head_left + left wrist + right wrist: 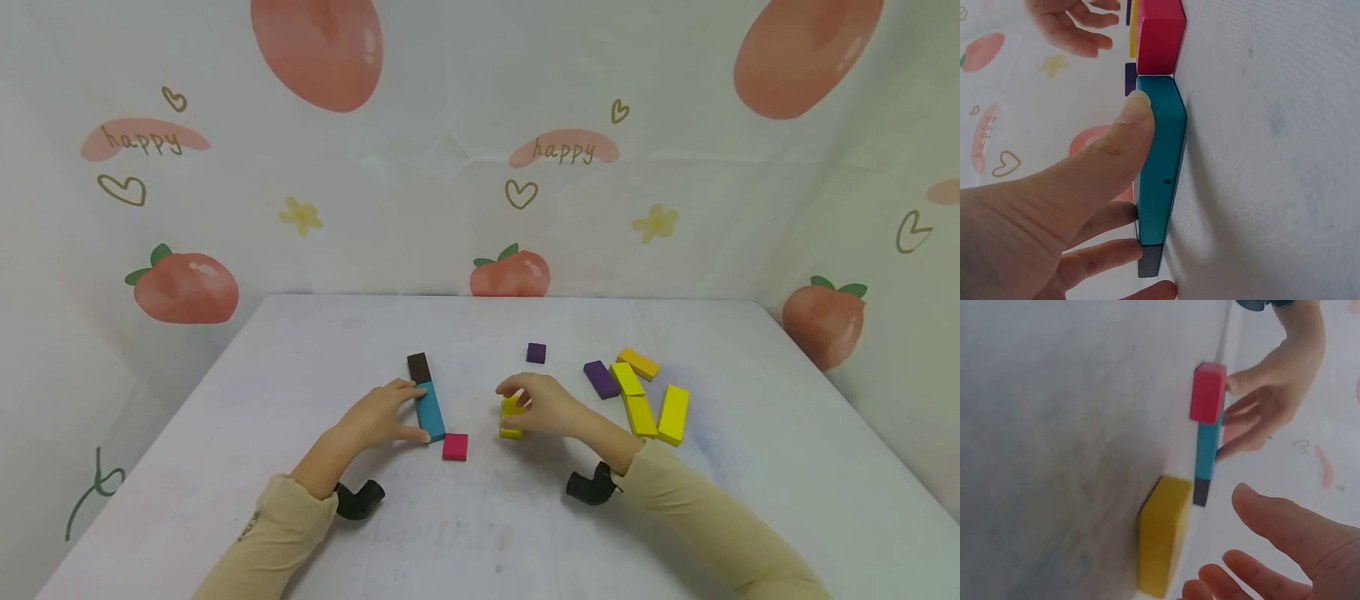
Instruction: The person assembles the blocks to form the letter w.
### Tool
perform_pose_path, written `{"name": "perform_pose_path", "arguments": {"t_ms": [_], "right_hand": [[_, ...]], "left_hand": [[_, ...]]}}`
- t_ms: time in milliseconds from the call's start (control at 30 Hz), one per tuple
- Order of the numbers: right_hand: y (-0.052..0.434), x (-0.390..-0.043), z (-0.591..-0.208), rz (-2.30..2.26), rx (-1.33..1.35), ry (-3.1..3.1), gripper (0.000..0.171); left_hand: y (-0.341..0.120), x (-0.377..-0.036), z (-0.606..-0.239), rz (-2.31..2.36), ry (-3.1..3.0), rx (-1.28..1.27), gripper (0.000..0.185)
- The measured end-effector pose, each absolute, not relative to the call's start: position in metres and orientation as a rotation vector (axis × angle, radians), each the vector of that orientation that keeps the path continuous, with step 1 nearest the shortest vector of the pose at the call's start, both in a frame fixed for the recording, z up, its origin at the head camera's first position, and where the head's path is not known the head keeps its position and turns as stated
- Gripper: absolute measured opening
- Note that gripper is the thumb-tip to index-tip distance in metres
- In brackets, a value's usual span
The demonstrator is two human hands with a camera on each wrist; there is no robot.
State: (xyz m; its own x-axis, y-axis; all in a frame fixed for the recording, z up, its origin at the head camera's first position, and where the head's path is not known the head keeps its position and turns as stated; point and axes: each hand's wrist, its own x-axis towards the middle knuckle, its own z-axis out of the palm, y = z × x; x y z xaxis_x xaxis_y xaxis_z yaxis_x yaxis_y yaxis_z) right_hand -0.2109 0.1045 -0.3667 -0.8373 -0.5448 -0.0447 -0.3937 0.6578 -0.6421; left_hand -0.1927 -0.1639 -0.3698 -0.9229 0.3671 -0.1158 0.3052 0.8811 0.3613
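A blue block lies end to end with a dark brown block at its far end. My left hand reaches over it from the left, thumb tip on the blue block near its close end and fingertips by the brown one. At the blue block's near end sits a red block, turned slightly to the right. My right hand hovers over a yellow block, partly covering it in the head view. The right wrist view has that yellow block apart from the loosely spread fingers.
Right of my right hand lie several yellow blocks with a purple block beside them. A small purple block sits farther back. A patterned cloth hangs behind the white table.
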Motion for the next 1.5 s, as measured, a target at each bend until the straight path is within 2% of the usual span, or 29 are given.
{"name": "perform_pose_path", "arguments": {"t_ms": [233, 533, 1200, 1500], "right_hand": [[0.117, -0.212, -0.372, -0.905, -0.676, 2.685, 0.054], [0.12, -0.212, -0.377, -0.903, -0.671, 2.65, 0.059], [0.117, -0.213, -0.379, -0.903, -0.622, 2.65, 0.055], [0.114, -0.209, -0.377, -0.908, -0.679, 2.679, 0.052]], "left_hand": [[-0.166, -0.193, -0.371, 0.506, 2.867, 0.502, 0.072], [-0.166, -0.192, -0.372, 0.509, 2.87, 0.505, 0.072], [-0.166, -0.193, -0.371, 0.511, 2.87, 0.509, 0.072], [-0.166, -0.193, -0.371, 0.507, 2.877, 0.514, 0.071]]}}
